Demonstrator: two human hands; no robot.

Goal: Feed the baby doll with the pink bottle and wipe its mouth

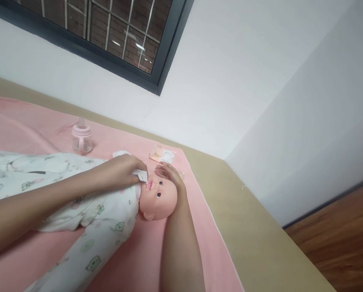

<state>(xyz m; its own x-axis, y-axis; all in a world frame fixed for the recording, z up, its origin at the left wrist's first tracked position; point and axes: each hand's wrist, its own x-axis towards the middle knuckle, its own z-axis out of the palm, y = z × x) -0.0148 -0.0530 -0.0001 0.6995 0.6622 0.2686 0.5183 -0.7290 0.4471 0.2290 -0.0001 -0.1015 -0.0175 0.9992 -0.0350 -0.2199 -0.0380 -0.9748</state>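
Note:
A baby doll in a white printed sleepsuit lies on a pink blanket, head toward the right. My left hand is closed on a small white wipe pressed by the doll's mouth and cheek. My right hand rests flat on top of the doll's head, fingers stretched out over the forehead.
A pink baby bottle stands on the blanket behind the doll. A small wipe packet lies near the blanket's far corner. The tan surface ends at a white wall behind and an edge at right, wooden floor below.

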